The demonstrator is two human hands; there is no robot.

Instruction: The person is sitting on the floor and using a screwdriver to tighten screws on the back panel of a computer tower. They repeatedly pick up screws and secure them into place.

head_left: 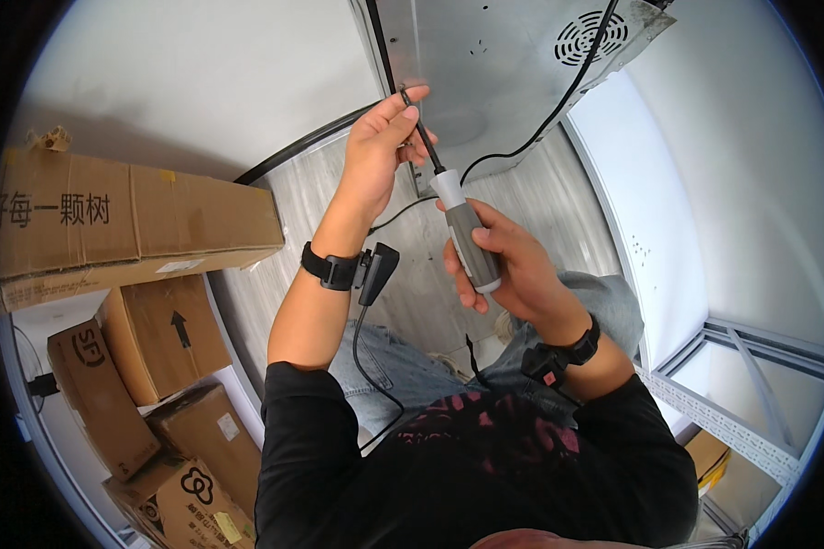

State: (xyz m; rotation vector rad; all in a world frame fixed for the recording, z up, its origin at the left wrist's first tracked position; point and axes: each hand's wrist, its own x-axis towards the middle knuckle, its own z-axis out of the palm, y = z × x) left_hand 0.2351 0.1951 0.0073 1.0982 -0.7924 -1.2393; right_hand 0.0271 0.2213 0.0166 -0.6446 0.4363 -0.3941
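A screwdriver [468, 233] with a grey and white handle and a dark shaft slants up and to the left in front of me. My right hand [522, 261] is closed round its handle. Near the tip of the shaft, the thumb and index finger of my left hand [382, 146] pinch it. Whether a small screw sits at the tip I cannot make out. Just beyond my left hand stands a grey metal cabinet panel [485, 101], with the screwdriver tip close to its left edge.
A round vent [591, 37] marks the panel's upper right. A black cable [563, 102] loops down across the panel to the floor [412, 265]. Cardboard boxes [142, 220] are stacked at the left. At the right is a metal frame [732, 403]. Wrist straps with cables sit on both my wrists.
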